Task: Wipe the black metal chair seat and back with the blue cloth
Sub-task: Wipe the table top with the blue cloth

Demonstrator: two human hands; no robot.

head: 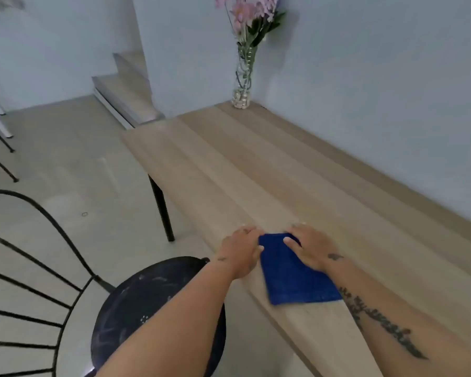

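- Blue cloth [294, 273] lies folded flat on the wooden surface [256, 172], near its front edge, between the two hands.
- Left hand [241, 251] rests flat beside the cloth's left edge, fingers straight, thumb touching the cloth.
- Right hand [312, 247] lies flat over the cloth's far right corner, fingers relaxed, gripping nothing.
- Black metal chair [147, 308] stands just left of the surface, its round seat smeared with pale marks.

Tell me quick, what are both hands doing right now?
Left hand: open, lying on the table against the left edge of the blue cloth.
Right hand: on the cloth's far corner; grip cannot be told.
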